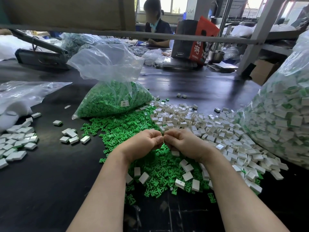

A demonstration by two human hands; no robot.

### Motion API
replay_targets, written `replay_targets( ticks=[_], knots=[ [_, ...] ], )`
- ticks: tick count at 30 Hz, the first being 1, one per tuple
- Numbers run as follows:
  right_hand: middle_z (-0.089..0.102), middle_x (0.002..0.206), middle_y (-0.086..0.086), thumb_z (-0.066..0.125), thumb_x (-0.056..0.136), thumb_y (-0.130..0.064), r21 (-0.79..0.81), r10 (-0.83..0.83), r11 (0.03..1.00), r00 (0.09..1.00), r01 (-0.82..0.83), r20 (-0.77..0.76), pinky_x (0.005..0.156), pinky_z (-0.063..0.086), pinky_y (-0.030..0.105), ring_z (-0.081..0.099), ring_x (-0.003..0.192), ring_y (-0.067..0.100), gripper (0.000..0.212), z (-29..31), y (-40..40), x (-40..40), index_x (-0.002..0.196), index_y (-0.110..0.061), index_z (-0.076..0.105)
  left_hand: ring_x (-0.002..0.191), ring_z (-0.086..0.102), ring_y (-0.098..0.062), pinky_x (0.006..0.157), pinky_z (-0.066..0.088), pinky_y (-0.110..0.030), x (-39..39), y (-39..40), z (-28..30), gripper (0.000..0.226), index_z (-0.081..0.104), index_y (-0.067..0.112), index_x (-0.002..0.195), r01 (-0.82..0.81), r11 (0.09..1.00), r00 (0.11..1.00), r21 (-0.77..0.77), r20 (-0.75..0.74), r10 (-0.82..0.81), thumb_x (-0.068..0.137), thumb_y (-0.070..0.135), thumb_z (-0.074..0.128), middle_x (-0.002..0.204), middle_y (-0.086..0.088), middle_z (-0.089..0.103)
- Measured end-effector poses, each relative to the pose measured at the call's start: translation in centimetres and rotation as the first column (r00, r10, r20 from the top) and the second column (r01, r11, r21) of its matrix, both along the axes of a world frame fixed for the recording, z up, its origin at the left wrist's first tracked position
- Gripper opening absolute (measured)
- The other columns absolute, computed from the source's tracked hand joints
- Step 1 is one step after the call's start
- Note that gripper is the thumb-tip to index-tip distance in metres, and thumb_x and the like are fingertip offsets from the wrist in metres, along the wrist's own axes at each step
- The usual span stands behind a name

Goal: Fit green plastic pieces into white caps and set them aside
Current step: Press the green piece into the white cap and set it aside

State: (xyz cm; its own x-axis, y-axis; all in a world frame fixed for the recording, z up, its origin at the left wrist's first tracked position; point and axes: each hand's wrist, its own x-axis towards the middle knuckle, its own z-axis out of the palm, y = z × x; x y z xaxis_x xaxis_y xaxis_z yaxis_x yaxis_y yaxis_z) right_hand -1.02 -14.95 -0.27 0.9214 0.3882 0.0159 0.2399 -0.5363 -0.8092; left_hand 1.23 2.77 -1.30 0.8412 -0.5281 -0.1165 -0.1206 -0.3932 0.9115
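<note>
Nearest us we see two bare forearms reaching in over the dark table [50, 181]. The left hand [142, 144] and right hand [183, 144] meet fingertip to fingertip above the heap, fingers curled and pinching together; whatever sits between them is too small and hidden for us to name. Under and around the hands lies the loose pile of small green plastic pieces [157, 166], with several white rectangular plastic caps [187, 176] scattered on top of it. Right of the hands spreads the bigger heap of loose white caps [217, 131], running toward the large clear plastic sack of white-and-green assembled parts [280, 118] at the right edge. On the left side of the table we see a set-aside group of finished white caps [16, 144], and a few more [71, 137] lying between that group and the green pile. Behind the green pile stands an open clear plastic bag of green pieces [113, 101] with a small label, touching the pile. A flat clear plastic bag [21, 96] lies at far left. Farther back are a red-and-black paper carton [195, 41], a steel bowl [216, 56] just beside it, and a person seated at the far side of the table [157, 25].
</note>
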Motion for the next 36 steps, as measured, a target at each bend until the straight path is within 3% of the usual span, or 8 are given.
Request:
replay_targets(
  ticks=[3, 6, 12, 19, 25, 27, 32, 36],
  knots=[
    [0.045, 0.064, -0.006, 0.049, 0.103, -0.018, 0.044, -0.026, 0.999, 1.000, 0.026, 0.014, 0.057, 0.036, 0.022, 0.039, 0.057, 0.007, 0.027, -0.3, 0.2, 0.1, 0.083, -0.003, 0.058, 0.065, 0.044, -0.007, 0.063, 0.039, -0.015, -0.2, -0.2, 0.1, 0.026, 0.058, 0.017, 0.080, -0.026, 0.997, 0.999, -0.075, -0.032, 0.024, 0.103, 0.019, 0.046, 0.066, 0.009, 0.049],
    [0.044, 0.061, -0.012, 0.047, 0.103, -0.018, 0.157, -0.033, 0.987, 0.999, 0.037, -0.029, 0.054, 0.035, 0.016, 0.038, 0.056, 0.004, 0.025, -0.5, 0.3, 0.1, 0.083, -0.010, 0.058, 0.079, 0.047, -0.012, 0.080, 0.041, -0.025, -0.4, -0.1, 0.3, 0.021, 0.062, 0.013, 0.088, -0.061, 0.985, 0.997, -0.159, -0.051, 0.054, 0.103, 0.019, 0.047, 0.077, 0.002, 0.053],
    [0.043, 0.062, -0.011, 0.045, 0.104, -0.018, 0.197, -0.036, 0.979, 0.998, 0.047, -0.059, 0.053, 0.035, 0.015, 0.039, 0.056, 0.002, 0.023, -0.5, 0.5, 0.2, 0.086, -0.013, 0.058, 0.078, 0.049, -0.013, 0.079, 0.042, -0.027, -0.5, -0.3, 0.4, 0.024, 0.061, 0.016, 0.083, -0.105, 0.978, 0.993, -0.182, -0.062, 0.096, 0.103, 0.018, 0.047, 0.073, 0.005, 0.054],
    [0.039, 0.060, -0.004, 0.043, 0.105, -0.021, 0.271, -0.037, 0.961, 0.997, 0.054, -0.066, 0.050, 0.030, 0.019, 0.034, 0.054, 0.009, 0.031, -0.5, 0.4, 0.0, 0.077, -0.011, 0.052, 0.063, 0.048, -0.005, 0.059, 0.040, -0.014, -0.5, 0.0, 0.7, 0.013, 0.064, 0.018, 0.091, -0.137, 0.984, 0.988, -0.115, 0.058, 0.145, 0.099, 0.024, 0.056, 0.072, 0.005, 0.055],
    [0.049, 0.051, -0.009, 0.040, 0.094, -0.050, 0.391, -0.114, 0.909, 0.989, 0.142, -0.095, 0.048, 0.034, 0.017, 0.039, 0.047, 0.008, 0.048, 0.0, 0.4, -0.1, 0.074, -0.011, 0.059, 0.062, 0.063, -0.005, 0.055, 0.046, -0.012, -0.7, 0.2, 1.3, 0.003, 0.069, 0.011, 0.092, -0.213, 0.943, 0.969, -0.255, 0.066, 0.237, 0.089, 0.011, 0.068, 0.075, 0.000, 0.073],
    [0.053, 0.052, -0.006, 0.036, 0.093, -0.056, 0.441, -0.132, 0.879, 0.982, 0.178, -0.134, 0.046, 0.034, 0.017, 0.041, 0.045, 0.008, 0.055, 0.2, 0.4, -0.1, 0.074, -0.011, 0.061, 0.063, 0.067, -0.002, 0.058, 0.047, -0.010, -0.9, 0.0, 1.5, 0.005, 0.070, 0.011, 0.089, -0.224, 0.920, 0.964, -0.320, 0.063, 0.257, 0.087, 0.008, 0.070, 0.073, 0.003, 0.074],
    [0.058, 0.057, 0.002, 0.022, 0.087, -0.072, 0.344, -0.144, 0.915, 0.967, 0.211, -0.210, 0.041, 0.033, 0.016, 0.043, 0.044, 0.008, 0.079, 0.2, 0.8, -0.2, 0.078, -0.011, 0.071, 0.065, 0.063, 0.005, 0.065, 0.049, -0.010, -1.1, -0.8, 1.9, 0.009, 0.073, 0.018, 0.085, -0.250, 0.892, 0.938, -0.377, 0.134, 0.320, 0.081, 0.009, 0.075, 0.067, 0.018, 0.069],
    [0.057, 0.058, 0.001, 0.028, 0.087, -0.073, 0.463, -0.070, 0.864, 0.957, 0.200, -0.283, 0.043, 0.032, 0.019, 0.043, 0.047, 0.010, 0.073, 0.1, 1.2, -0.1, 0.073, -0.013, 0.067, 0.071, 0.065, 0.004, 0.069, 0.048, -0.008, -1.3, -1.2, 2.0, 0.011, 0.075, 0.018, 0.084, -0.281, 0.865, 0.922, -0.416, 0.134, 0.363, 0.081, 0.008, 0.075, 0.070, 0.019, 0.069]
  ],
)
